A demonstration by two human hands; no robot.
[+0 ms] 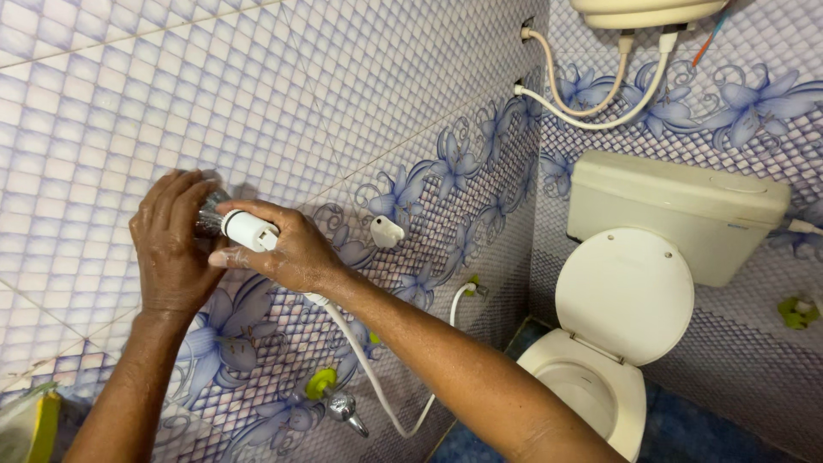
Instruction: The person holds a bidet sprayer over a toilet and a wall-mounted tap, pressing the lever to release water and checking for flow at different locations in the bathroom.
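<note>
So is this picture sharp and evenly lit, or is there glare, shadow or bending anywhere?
Head view: light is soft and even, with a mild sheen on the wall tiles; the left hand casts a faint shadow on the tiles; the hands and the white spray handle look sharp; the tile lines bow slightly toward the edges, a wide-lens effect; the toilet lid is bright but not blown out.

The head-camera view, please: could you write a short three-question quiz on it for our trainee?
1. True or false: the toilet lid is raised.
2. Which hand grips the white spray handle: A) left hand B) right hand?
3. What colour is the hose hanging from the handle?

Key: 1 true. 2 B; the left hand's fingers cover the metal head. 3 white.
</note>
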